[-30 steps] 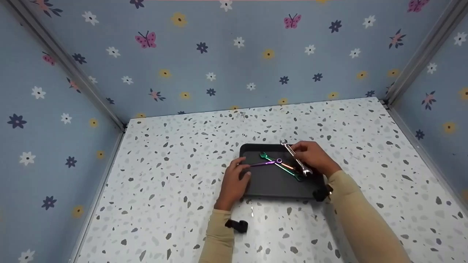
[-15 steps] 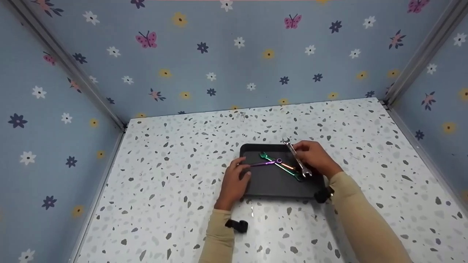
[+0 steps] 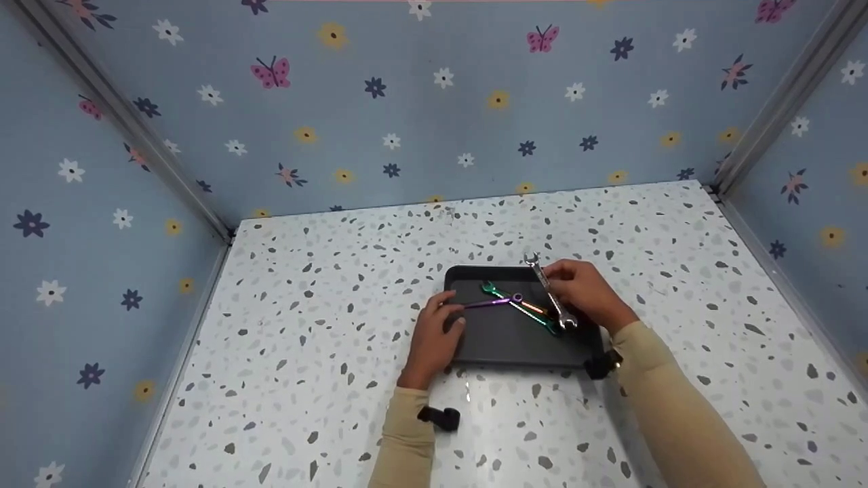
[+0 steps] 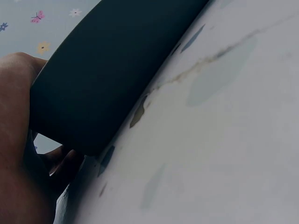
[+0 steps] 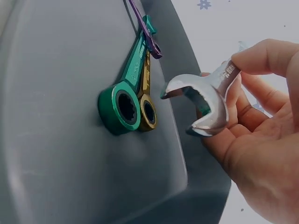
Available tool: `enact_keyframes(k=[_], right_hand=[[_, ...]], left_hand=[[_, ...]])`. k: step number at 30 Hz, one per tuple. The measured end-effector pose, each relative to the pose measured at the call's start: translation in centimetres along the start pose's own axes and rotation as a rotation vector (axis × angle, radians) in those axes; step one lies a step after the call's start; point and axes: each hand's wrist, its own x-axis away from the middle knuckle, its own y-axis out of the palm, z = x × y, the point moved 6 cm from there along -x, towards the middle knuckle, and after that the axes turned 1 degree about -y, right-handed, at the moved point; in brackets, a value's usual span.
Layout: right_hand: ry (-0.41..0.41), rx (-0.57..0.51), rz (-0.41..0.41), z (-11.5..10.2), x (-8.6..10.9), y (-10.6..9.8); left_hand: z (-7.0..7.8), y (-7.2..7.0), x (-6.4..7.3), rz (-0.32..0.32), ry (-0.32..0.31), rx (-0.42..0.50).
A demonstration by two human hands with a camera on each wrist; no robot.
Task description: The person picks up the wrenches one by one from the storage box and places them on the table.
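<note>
A dark grey tray (image 3: 515,349) lies on the speckled table. My right hand (image 3: 582,290) pinches a silver double open-ended wrench (image 3: 550,293) by its shaft, above the tray's right side; one open jaw faces the right wrist camera (image 5: 205,105). Inside the tray, a green ratcheting wrench (image 5: 119,108), a gold one (image 5: 148,112) and a purple one (image 3: 489,303) lie crossed over one another. At the tray's left side, my left hand (image 3: 434,337) grips the rim, fingers bent over it beside the purple wrench's end. In the left wrist view, the tray's wall (image 4: 107,70) hides most of those fingers.
The white speckled table (image 3: 325,305) spreads around the tray. Blue flowered panels (image 3: 434,102) stand behind it and on both sides, with metal posts (image 3: 129,122) at the corners. A black wrist camera (image 3: 444,419) sits below my left hand, close to the tray's front edge.
My right hand has turned the silver wrench slightly more upright, its upper end shifting a little right. The left hand and the wrenches in the tray stay where they were.
</note>
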Motion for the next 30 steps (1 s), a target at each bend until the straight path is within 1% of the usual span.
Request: enact_keyframes(k=[3,8,10,14,17,20,25,30], right_hand=[[0.004,0.0,-0.002,0.1,0.1,0.0],[0.028,-0.03,-0.003,0.0,0.5,-0.2],[0.043,-0.046,0.003,-0.4,0.8,-0.3],[0.061,-0.049,0.004,-1.9,1.8,-0.3],[0.069,-0.054,-0.003,-2.3,2.1,-0.3],[0.07,-0.069,-0.003,-1.5,1.9,-0.5],[0.055,-0.056,0.019,0.2,1.3,-1.1],[0.049,-0.045,0.043,0.8,1.2,-1.4]], left_hand=[[0.0,0.0,0.0,0.001,0.0,-0.001],[0.0,0.0,0.0,0.004,0.007,-0.003],[0.0,0.0,0.0,0.005,0.007,-0.001],[0.0,0.0,0.0,0.009,0.009,0.002],[0.1,0.0,0.1,0.009,0.015,0.009],[0.1,0.0,0.1,0.009,0.027,0.013],[0.1,0.0,0.1,0.014,0.034,0.006],[0.0,0.0,0.1,0.017,0.033,0.002]])
